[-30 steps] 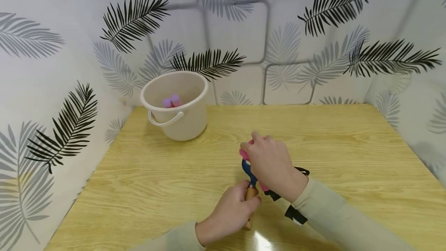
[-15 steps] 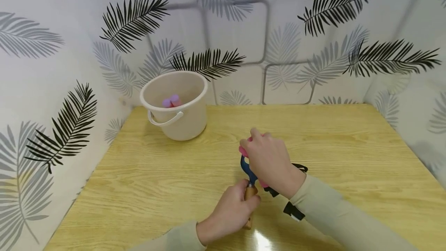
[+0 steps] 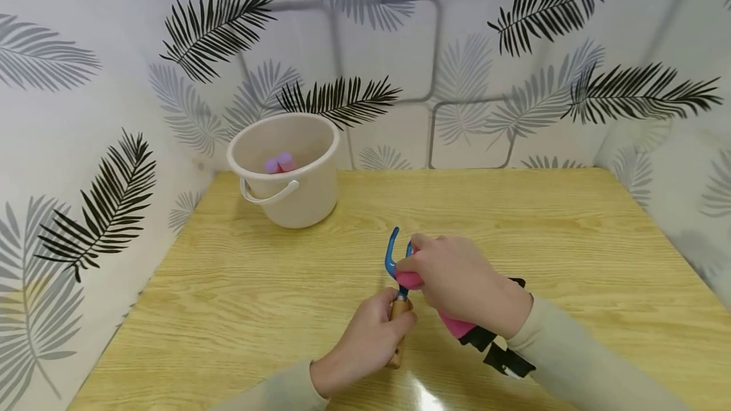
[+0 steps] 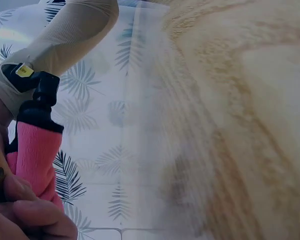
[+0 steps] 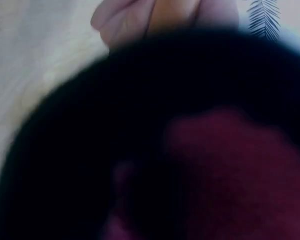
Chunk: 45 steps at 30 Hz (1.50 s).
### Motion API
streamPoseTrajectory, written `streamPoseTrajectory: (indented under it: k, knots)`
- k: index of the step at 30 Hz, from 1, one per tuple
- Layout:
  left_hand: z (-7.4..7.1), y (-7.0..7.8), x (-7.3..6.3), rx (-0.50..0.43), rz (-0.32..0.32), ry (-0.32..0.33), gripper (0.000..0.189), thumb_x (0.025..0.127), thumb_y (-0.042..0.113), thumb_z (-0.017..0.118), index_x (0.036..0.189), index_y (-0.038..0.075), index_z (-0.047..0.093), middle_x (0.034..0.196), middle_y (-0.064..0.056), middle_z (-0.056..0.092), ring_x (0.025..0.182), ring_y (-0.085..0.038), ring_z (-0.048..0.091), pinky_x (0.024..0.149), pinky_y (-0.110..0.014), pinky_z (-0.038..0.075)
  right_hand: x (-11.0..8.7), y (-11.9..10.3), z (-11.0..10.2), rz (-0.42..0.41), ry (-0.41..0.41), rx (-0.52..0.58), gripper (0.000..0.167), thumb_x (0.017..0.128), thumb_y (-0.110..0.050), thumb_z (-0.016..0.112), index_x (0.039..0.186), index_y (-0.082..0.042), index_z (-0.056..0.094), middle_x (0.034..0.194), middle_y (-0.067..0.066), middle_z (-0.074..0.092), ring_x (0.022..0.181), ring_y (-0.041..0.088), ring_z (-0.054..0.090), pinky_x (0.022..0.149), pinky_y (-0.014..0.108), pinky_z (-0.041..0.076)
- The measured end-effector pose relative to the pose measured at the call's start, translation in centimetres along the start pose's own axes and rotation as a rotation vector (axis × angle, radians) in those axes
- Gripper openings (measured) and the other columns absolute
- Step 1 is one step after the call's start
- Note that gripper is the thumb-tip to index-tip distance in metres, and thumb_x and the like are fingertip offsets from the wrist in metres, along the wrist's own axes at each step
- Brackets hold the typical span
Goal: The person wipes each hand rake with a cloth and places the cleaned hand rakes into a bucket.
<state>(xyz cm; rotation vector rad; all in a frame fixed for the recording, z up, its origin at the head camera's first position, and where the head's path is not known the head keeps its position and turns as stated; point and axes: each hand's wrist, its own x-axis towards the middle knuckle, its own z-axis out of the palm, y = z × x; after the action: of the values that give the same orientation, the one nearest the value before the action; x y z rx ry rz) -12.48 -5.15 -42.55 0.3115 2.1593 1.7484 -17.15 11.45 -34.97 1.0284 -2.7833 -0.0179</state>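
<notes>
My left hand (image 3: 365, 341) grips the wooden handle (image 3: 398, 328) of a small garden hand fork, its blue prongs (image 3: 391, 257) pointing away from me. Above it, my right hand (image 3: 457, 271) holds a bunched pink cloth (image 3: 455, 327) with a black edge, like a knitted glove, against the prongs. The left wrist view shows the pink fabric (image 4: 37, 155) hanging beside the left fingers (image 4: 40, 215). Dark and pink fabric (image 5: 230, 170) fills most of the right wrist view and hides the right fingers there.
A beige bucket (image 3: 311, 198) with a handle stands at the back left of the wooden table (image 3: 257, 297). Pink and purple objects (image 3: 281, 163) lie inside it. Leaf-patterned walls (image 3: 388, 56) enclose the table's back and sides.
The right hand, with the pink cloth, has come down and to the right along the fork, so the blue prong tips now show. The left hand and handle have shifted slightly left.
</notes>
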Motion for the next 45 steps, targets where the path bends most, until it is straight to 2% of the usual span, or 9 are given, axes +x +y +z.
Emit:
streamPoseTrajectory:
  k: [5,13,19,24,30,34,39,42,45]
  knots:
    - [-0.1,-0.1,-0.1,-0.027,0.001,-0.027,0.023,0.100,0.022,0.058,0.109,0.001,0.056,0.061,0.002,0.049,0.040,-0.011,0.047,0.037,-0.021,0.040,-0.8,0.5,-0.3,0.043,-0.028,-0.028,0.021,0.076,-0.013,0.084,0.087,-0.028,0.076,0.077,-0.002,0.055,0.054,0.014,0.047,0.042,0.028,0.044]
    - [0.4,-0.1,0.0,0.024,0.032,-0.041,0.013,0.096,0.017,0.057,0.099,0.004,0.057,0.064,0.003,0.049,0.048,-0.009,0.046,0.042,-0.020,0.038,-0.5,0.0,-1.1,-0.089,-0.052,0.016,0.019,0.078,-0.012,0.081,0.079,-0.029,0.071,0.075,-0.004,0.047,0.055,0.013,0.043,0.042,0.027,0.037]
    - [0.7,-0.3,-0.1,0.026,0.033,-0.045,0.014,0.095,0.015,0.057,0.101,0.002,0.058,0.062,0.004,0.048,0.047,-0.008,0.045,0.043,-0.020,0.038,-1.1,-0.2,-1.6,-0.117,-0.064,-0.030,0.019,0.079,-0.014,0.080,0.076,-0.031,0.072,0.076,-0.004,0.049,0.055,0.013,0.043,0.042,0.028,0.037]
    - [0.9,-0.3,-0.3,-0.001,0.033,-0.075,0.010,0.096,0.013,0.055,0.097,0.004,0.055,0.062,0.004,0.047,0.048,-0.008,0.045,0.043,-0.019,0.037,-1.0,-0.4,-0.8,-0.070,-0.008,-0.080,0.022,0.076,-0.011,0.080,0.076,-0.030,0.070,0.076,-0.004,0.049,0.055,0.015,0.042,0.040,0.028,0.036]
    - [1.5,-0.1,-0.4,0.030,0.072,-0.127,0.008,0.096,0.014,0.054,0.092,0.007,0.054,0.062,0.005,0.048,0.047,-0.006,0.043,0.043,-0.018,0.035,-0.2,-0.6,0.8,0.015,0.120,-0.104,0.024,0.075,-0.012,0.079,0.087,-0.032,0.074,0.085,0.000,0.056,0.058,0.018,0.051,0.037,0.031,0.042]
    - [1.6,0.0,-0.4,0.025,0.057,-0.128,0.012,0.097,0.017,0.053,0.088,0.009,0.053,0.057,0.006,0.046,0.043,-0.005,0.042,0.042,-0.018,0.035,-0.5,-0.2,0.5,0.007,0.069,-0.062,0.026,0.075,-0.006,0.077,0.085,-0.030,0.074,0.083,0.000,0.055,0.057,0.019,0.051,0.042,0.031,0.045]
    - [1.0,0.0,-0.3,-0.006,0.024,-0.082,0.015,0.100,0.021,0.053,0.094,0.007,0.054,0.056,0.005,0.043,0.039,-0.008,0.043,0.038,-0.019,0.037,-1.8,0.7,-0.6,0.048,-0.046,-0.031,0.021,0.078,-0.007,0.079,0.083,-0.027,0.074,0.079,-0.001,0.053,0.056,0.018,0.048,0.044,0.030,0.043]
    - [0.8,0.0,-0.2,-0.011,0.028,-0.070,0.016,0.101,0.021,0.052,0.099,0.006,0.055,0.057,0.005,0.042,0.039,-0.008,0.042,0.037,-0.019,0.036,-2.2,1.0,-0.6,0.078,-0.023,-0.058,0.017,0.079,-0.012,0.082,0.081,-0.027,0.074,0.078,-0.002,0.054,0.056,0.018,0.048,0.042,0.030,0.043]
    - [0.9,0.0,-0.1,-0.021,0.040,-0.086,0.014,0.102,0.018,0.050,0.098,0.005,0.053,0.058,0.006,0.041,0.040,-0.007,0.040,0.037,-0.018,0.034,-2.0,0.7,-0.2,0.044,0.036,-0.044,0.020,0.076,-0.015,0.084,0.085,-0.030,0.074,0.081,-0.002,0.056,0.056,0.017,0.051,0.040,0.029,0.042]
